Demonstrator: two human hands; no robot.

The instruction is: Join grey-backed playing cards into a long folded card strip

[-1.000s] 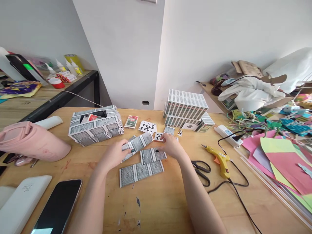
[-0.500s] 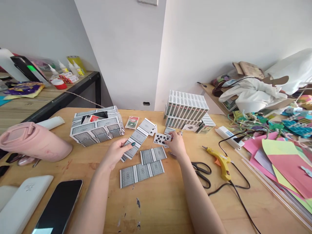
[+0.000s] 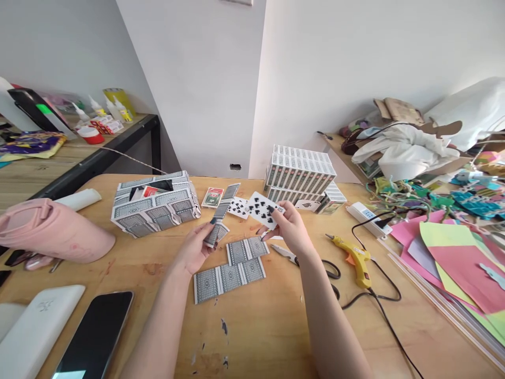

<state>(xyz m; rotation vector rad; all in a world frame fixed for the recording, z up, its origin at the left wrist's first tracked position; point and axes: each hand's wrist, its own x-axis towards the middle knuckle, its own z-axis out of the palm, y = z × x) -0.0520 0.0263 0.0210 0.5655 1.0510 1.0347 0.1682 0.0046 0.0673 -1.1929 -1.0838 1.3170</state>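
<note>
My left hand [image 3: 196,246] pinches a joined strip of grey-backed cards [image 3: 223,213], tilted on edge above the table. Between thumb and fingers, my right hand [image 3: 290,227] holds a spade playing card [image 3: 263,209], face toward me. Face-up spade cards [image 3: 238,207] lie behind the strip. Nearer me, a two-card strip [image 3: 246,249] partly overlaps a longer strip [image 3: 230,280]. A box covered in cards [image 3: 158,207] stands at the left, with a red-and-green card pack [image 3: 213,197] beside it. Stacked card boxes [image 3: 302,171] stand behind my right hand.
Scissors [image 3: 284,252] lie by my right forearm, beside a yellow glue gun [image 3: 357,259] with its cord. A power strip [image 3: 369,220] and coloured paper [image 3: 453,258] are at the right; a pink tumbler [image 3: 67,231] and phone [image 3: 97,334] at the left.
My right hand has lifted the spade card off the table. My left hand has turned its strip more on edge, showing more of the face-up cards behind. The scissors' blades now show.
</note>
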